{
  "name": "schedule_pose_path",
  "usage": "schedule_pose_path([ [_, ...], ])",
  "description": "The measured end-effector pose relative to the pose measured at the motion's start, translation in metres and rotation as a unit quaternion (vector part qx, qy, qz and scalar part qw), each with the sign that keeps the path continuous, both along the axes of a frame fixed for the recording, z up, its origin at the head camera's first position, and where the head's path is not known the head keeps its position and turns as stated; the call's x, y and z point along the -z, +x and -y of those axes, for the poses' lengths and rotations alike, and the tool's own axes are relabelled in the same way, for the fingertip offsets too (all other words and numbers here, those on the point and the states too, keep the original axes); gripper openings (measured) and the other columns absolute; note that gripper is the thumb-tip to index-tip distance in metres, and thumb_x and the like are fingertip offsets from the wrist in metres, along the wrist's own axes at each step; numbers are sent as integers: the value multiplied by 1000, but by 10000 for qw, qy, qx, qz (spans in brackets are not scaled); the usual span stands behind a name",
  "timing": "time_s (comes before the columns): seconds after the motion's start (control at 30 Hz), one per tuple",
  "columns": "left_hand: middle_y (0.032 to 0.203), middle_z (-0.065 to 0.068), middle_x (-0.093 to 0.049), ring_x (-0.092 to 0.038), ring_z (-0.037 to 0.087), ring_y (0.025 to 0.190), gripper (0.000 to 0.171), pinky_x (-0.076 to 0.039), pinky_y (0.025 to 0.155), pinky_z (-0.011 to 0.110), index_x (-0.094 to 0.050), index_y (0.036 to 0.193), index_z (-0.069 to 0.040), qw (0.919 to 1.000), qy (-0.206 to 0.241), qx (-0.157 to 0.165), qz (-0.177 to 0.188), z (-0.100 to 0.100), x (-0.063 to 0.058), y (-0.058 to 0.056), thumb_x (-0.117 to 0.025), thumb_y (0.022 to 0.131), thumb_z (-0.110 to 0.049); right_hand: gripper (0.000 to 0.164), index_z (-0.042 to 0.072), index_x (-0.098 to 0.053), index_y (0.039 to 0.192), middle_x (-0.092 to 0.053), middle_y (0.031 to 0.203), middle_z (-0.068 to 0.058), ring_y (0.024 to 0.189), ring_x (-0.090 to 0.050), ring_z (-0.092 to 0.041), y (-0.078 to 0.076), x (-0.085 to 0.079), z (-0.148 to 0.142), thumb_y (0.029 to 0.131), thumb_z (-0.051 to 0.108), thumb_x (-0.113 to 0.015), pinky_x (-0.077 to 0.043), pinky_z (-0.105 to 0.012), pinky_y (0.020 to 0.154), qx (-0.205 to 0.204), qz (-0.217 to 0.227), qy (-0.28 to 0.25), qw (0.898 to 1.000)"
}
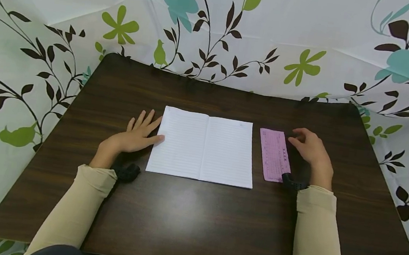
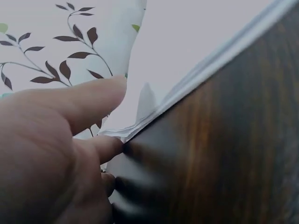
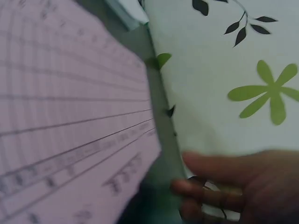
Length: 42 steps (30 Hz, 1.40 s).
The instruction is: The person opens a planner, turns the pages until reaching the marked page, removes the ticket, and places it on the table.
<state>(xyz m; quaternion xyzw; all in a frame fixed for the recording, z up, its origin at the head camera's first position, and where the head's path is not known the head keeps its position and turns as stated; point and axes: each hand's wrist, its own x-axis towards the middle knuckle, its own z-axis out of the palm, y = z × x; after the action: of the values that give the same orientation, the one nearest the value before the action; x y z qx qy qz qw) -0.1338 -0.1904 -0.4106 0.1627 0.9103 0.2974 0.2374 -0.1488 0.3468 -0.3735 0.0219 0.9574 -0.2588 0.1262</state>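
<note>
An open notebook point(image 1: 179, 141) with blank ruled pages lies flat on the table. My left hand point(image 1: 135, 136) rests at its left side with fingers spread, the thumb over the page edge. In the left wrist view, the thumb of the left hand point(image 2: 51, 149) is beside the raised-looking page corner point(image 2: 135, 123). To the notebook's right lies a pink printed card point(image 1: 273, 153) with a grid of small marks. My right hand point(image 1: 311, 147) hovers or rests just right of it, fingers loosely bent and holding nothing; the right wrist view shows the card point(image 3: 70, 102) apart from the fingers.
The dark wooden table point(image 1: 192, 224) has rounded corners, and both forearms reach over its front edge. A white curtain with leaf and bird prints point(image 1: 261, 36) hangs behind and around it. A black wrist strap point(image 1: 291, 183) overlaps the card's lower right corner in the head view.
</note>
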Motion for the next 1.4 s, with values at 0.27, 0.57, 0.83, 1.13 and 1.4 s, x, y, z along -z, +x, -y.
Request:
schedule_pose_path([
  [0.27,174,14,22,34,37,156,76,26,119,68,-8,169,-14,9949,797,-340,517,3,-13,-2,-33,111,-55,67,9,-43,158,-30,167,-24,155,-24,-48,0,-11,31,103,41,-65,-22,-74,121,-1617,210,-287,9862],
  [0.57,175,-2,20,39,26,154,71,23,119,71,-19,168,-13,9640,1922,-1288,1308,-3,-23,4,-30,112,-55,98,15,-22,168,3,176,-21,160,12,-50,-2,2,53,93,55,-71,2,-80,120,-1906,915,322,9769],
  [0.83,177,8,-2,12,29,164,65,3,130,64,-19,168,-9,9367,2805,-1597,1355,-18,-26,9,-31,114,-44,103,17,-14,169,11,174,-23,158,17,-51,2,6,56,92,55,-73,9,-76,122,-2055,1017,385,9726],
  [1.13,176,9,-12,-28,35,157,72,-32,123,61,-3,170,-23,9675,2505,-338,26,-43,-53,22,-44,112,-34,105,18,-12,169,14,174,-22,157,21,-51,-1,6,57,92,51,-76,11,-77,120,-2147,985,246,9714],
  [1.4,174,-6,20,11,14,163,84,-8,134,47,15,166,-22,9763,1710,1018,-850,-111,-86,22,-46,111,-34,106,19,-10,170,15,174,-20,158,22,-48,-2,9,55,92,50,-76,12,-74,122,-2144,986,290,9713],
])
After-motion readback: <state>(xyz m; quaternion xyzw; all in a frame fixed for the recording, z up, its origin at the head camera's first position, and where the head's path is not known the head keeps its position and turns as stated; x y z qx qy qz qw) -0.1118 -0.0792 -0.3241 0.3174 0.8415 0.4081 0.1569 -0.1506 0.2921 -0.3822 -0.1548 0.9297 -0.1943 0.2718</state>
